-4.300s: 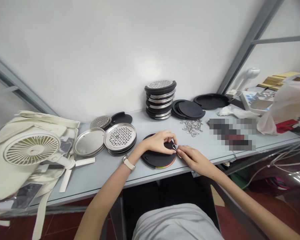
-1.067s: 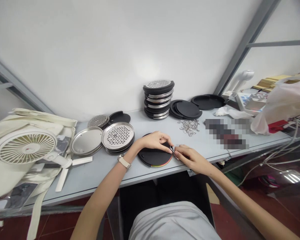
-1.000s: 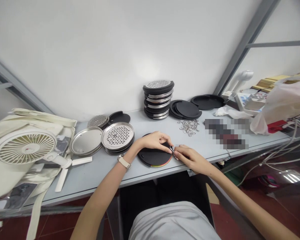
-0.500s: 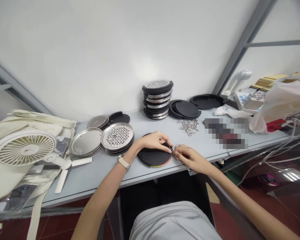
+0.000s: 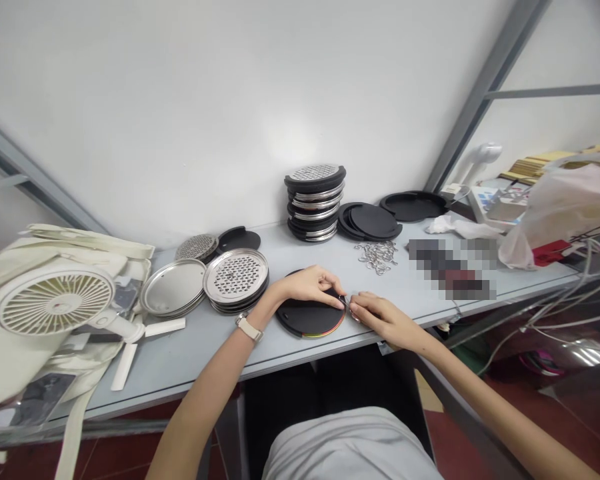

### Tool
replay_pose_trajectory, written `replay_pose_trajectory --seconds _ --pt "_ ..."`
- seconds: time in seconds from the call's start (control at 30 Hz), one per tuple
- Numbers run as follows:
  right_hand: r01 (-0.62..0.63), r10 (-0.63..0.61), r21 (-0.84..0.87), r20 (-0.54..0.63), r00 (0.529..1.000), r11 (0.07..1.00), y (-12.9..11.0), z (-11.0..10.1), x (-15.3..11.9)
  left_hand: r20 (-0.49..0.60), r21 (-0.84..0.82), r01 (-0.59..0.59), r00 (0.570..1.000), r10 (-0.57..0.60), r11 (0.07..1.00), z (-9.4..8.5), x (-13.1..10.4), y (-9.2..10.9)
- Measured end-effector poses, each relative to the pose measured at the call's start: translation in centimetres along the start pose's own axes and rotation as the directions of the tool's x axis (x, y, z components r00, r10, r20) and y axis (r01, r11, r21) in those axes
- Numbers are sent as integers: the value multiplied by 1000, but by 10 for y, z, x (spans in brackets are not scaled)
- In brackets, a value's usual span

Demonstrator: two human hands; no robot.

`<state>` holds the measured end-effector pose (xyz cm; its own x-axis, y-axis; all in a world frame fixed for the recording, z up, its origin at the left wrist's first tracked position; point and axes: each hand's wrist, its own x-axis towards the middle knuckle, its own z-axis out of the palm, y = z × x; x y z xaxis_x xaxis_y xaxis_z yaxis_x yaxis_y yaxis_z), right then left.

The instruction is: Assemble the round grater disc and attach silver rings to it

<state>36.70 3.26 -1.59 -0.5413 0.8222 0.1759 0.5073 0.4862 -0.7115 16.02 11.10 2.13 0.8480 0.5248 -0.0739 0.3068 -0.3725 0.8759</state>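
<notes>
A round black plate (image 5: 305, 317) with a red and yellow line along its near edge lies close to the table's front. My left hand (image 5: 313, 285) reaches over it, thumb and forefinger closed in a pinch on a small metal wire clip (image 5: 344, 300) at its right rim. Just right of the plate, my right hand (image 5: 383, 319) is closed with its fingertips on the other end of the clip. The fingers partly hide the clip. Behind my hands lies a loose pile of similar metal wire clips (image 5: 377, 257).
Left of the plate stand stacked perforated metal discs (image 5: 236, 275) and plain metal discs (image 5: 174, 288). A tall stack of black and silver discs (image 5: 315, 203) stands by the wall, beside black round trays (image 5: 373, 221). A white fan (image 5: 57, 303) lies far left; a plastic bag (image 5: 575, 207) sits right.
Both hands stay at the plate's right rim. My right hand has shifted very slightly right, away from the left fingertips. The camera view has moved a little.
</notes>
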Motion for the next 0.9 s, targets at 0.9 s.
replay_pose_trajectory --seconds 0.9 --pt "19 -20 54 32 999 998 3 -2 0 -20 25 -7 1000 7 1000 1 -1 0"
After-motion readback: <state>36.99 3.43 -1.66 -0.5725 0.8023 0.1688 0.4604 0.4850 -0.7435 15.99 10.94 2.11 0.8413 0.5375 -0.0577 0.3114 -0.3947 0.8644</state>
